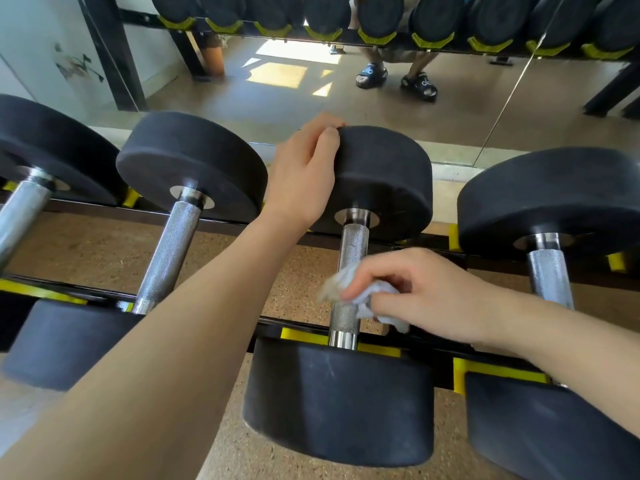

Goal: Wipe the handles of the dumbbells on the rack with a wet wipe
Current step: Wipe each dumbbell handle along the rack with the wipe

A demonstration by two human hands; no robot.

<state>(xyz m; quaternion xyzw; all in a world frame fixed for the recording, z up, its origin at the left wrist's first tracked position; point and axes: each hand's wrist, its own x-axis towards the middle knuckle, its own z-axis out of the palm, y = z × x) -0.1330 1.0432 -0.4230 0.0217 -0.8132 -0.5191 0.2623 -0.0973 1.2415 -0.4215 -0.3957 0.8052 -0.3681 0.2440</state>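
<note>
Dumbbells sit in a row on the black and yellow rack [377,348], in front of a mirror [277,95]. The right hand [426,292] pinches a crumpled wet wipe [363,296] against the shiny handle [348,271] of the middle dumbbell [341,400]. The left hand [304,174] curls over that dumbbell's far black end [384,174].

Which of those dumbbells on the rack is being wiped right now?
The middle dumbbell, third from the left: the right hand presses a wet wipe round its handle, while the left hand grips its far head. The others are untouched.
</note>
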